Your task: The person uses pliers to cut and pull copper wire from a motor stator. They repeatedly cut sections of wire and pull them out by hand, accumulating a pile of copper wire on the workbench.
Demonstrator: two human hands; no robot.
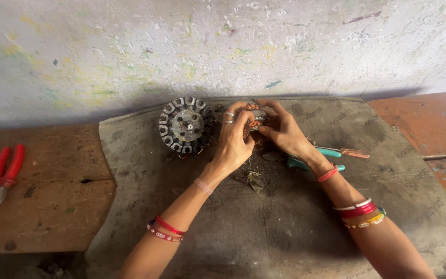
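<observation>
Both the left hand point(235, 140) and right hand point(281, 129) grip 1 copper-wire coil point(254, 118), partly freed beside the 1 stripped motor stator point(185, 124).

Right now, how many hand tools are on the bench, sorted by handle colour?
Red-handled pliers: 1
Teal-handled tool, partly hidden behind the right hand: 1
Total: 2
</observation>
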